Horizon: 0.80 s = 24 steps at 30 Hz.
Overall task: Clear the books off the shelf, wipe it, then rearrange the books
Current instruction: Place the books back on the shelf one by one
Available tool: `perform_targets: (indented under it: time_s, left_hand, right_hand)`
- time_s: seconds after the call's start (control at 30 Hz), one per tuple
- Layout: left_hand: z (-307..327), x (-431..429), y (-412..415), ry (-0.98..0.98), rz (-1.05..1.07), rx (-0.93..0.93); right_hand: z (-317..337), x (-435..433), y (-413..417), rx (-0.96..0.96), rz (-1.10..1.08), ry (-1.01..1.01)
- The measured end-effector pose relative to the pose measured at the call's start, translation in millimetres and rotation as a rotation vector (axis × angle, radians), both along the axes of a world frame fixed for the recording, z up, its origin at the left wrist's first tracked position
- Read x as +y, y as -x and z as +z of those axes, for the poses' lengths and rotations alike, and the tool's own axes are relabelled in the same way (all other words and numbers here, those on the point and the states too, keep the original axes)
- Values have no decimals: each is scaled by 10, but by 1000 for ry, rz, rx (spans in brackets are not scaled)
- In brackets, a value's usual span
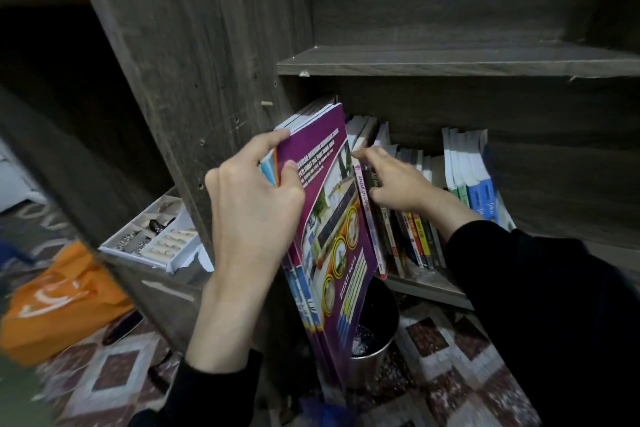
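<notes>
Head view, reading from the left: one orange bag (65,295) lies on the patterned floor. One white compartment tray (156,236) sits on a lower ledge, its small contents too blurred for me to name.

The left hand (249,204) grips the stack of notebooks (332,218) at the left end of the shelf (426,288), with four fingers curled over the stack's upper left edge and the thumb pressed on the purple front cover. The stack is tilted. Its bottom hangs past the shelf's front edge and hides part of one metal bin (375,340) below. I cannot count the notebooks, as only thin layered edges show.

The right hand (391,180) reaches just right of the stack, fingertips at the tops of the upright books (415,239) in the shelf's left half. Blur keeps me from telling whether they pinch a book or only touch. Those spines are too crowded to count.

At the right end, about five white-and-blue books (471,170) stand tilted, apart from both hands.
</notes>
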State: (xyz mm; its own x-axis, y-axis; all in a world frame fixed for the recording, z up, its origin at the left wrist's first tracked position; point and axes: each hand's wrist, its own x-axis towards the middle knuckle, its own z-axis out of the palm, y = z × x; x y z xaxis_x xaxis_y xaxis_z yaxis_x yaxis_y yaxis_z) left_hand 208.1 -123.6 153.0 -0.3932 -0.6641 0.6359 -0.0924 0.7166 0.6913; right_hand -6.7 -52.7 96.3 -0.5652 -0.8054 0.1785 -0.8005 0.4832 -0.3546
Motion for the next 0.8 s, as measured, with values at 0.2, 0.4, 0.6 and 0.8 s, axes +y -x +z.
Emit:
perform_targets:
  time_s: [0.2,0.4,0.6,0.8]
  left_hand:
    - [92,-227,-211,-53,88,-49]
    - [15,-289,-190,2,78,-98]
    - [-2,-381,-147,-41,75,-47]
    - [-31,-360,-151,-88,6,-43]
  right_hand:
    - [75,-122,-8,88,-64,-47]
    - [168,-497,-99,385,74,76]
    - [40,-591,59,327,161,-52]
    - [-77,-503,122,367,149,26]
